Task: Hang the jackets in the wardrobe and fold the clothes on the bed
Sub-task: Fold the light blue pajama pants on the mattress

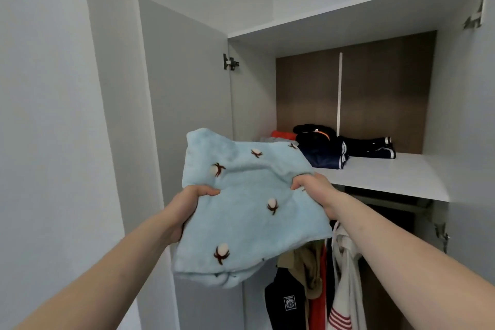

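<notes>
I hold a folded light-blue fleece cloth point(249, 209) with small cotton-flower prints up in front of the open wardrobe. My left hand point(191, 203) grips its left edge and my right hand point(317, 190) grips its right edge. The cloth hangs level with the wardrobe's upper shelf point(388, 174), just left of and in front of it. Folded dark clothes point(329, 146) and an orange item point(284, 134) lie at the back left of that shelf. Below the shelf, jackets point(316, 284) hang in dark, olive, red and white.
The left wardrobe door point(184, 104) stands open beside the cloth, its hinge point(230, 62) near the top. The right part of the shelf is bare white board. A brown back panel point(380, 94) closes the compartment. The wall point(48, 115) is on the left.
</notes>
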Motion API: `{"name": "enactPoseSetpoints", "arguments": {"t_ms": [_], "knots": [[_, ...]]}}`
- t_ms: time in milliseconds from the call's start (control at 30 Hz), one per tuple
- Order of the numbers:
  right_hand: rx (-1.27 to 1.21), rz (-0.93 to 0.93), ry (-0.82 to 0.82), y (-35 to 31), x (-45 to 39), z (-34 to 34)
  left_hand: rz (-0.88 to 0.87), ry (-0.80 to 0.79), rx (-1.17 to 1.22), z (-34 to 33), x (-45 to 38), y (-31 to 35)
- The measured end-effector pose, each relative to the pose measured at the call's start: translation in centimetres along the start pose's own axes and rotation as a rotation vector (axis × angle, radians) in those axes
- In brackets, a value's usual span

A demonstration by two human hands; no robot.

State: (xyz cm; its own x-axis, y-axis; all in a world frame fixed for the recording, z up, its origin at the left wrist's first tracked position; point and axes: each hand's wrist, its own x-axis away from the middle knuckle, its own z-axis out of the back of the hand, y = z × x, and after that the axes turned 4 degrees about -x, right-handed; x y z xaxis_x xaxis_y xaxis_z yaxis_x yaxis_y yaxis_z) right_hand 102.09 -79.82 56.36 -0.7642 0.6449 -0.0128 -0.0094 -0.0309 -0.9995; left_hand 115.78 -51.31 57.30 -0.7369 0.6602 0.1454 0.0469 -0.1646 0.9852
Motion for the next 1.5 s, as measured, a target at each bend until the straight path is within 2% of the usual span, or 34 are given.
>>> {"name": "enactPoseSetpoints", "arguments": {"t_ms": [267, 467, 867, 1033, 1100, 1167, 1267, 1333, 1400, 1500], "knots": [[0.169, 0.003, 0.142, -4.9, -11.1, 9.7, -0.093, -0.095, 0.011, -8.8, -12.9, 5.6], [0.423, 0.014, 0.250, -7.9, -17.5, 16.6, -0.100, -0.181, 0.155, -16.8, -20.7, 6.6], [0.773, 0.032, 0.486, -10.1, -24.6, 27.1, -0.019, -0.262, 0.325, -29.3, -29.4, 8.6], [0.923, 0.182, 0.666, -11.0, -27.1, 29.0, -0.024, -0.192, 0.507, -35.1, -31.9, 9.9], [1.023, 0.190, 0.694, -11.2, -27.7, 28.9, -0.035, -0.254, 0.544, -37.5, -32.6, 10.0], [1.085, 0.112, 0.644, -10.4, -28.0, 28.4, -0.023, -0.390, 0.409, -39.0, -32.8, 9.4], [1.094, -0.037, 0.434, -7.2, -27.8, 27.1, 0.040, -0.498, 0.084, -38.7, -33.5, 7.5], [1.053, -0.034, 0.343, -5.3, -27.2, 26.2, 0.055, -0.511, 0.005, -37.3, -34.7, 6.8], [0.985, 0.050, 0.362, -4.6, -26.5, 25.1, 0.030, -0.504, -0.070, -35.1, -36.1, 7.1], [0.872, 0.164, 0.393, -4.5, -25.2, 23.0, -0.092, -0.370, -0.185, -31.6, -38.7, 7.6]]}}
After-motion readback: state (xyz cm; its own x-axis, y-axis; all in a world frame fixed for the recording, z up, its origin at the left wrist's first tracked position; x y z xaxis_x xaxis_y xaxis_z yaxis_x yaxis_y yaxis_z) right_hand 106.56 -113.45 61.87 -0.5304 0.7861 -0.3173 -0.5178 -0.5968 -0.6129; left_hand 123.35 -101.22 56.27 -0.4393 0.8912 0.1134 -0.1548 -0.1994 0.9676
